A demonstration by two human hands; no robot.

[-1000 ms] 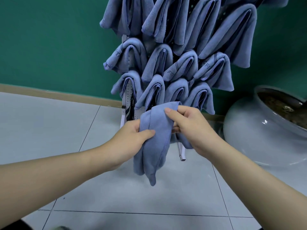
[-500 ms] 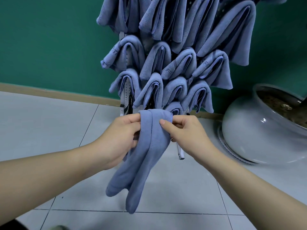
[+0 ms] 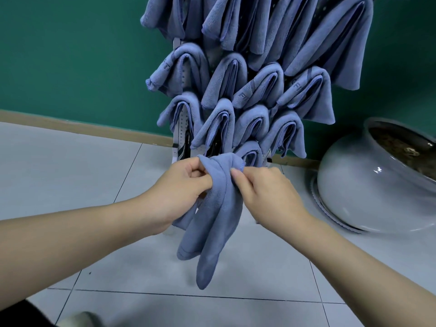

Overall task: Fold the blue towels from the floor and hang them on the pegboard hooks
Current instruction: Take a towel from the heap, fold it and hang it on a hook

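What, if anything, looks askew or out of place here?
The large grey pot on the right lies tipped on its side on the floor tiles, its mouth facing right. The hung towels look orderly.

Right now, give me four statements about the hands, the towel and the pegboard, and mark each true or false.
1. Both hands, left and right, grip the folded towel. True.
2. The pegboard holds no towels. False: many hung towels cover it.
3. A white pot sits to the right of the pegboard. True.
4. The wall is red. False: it is green.
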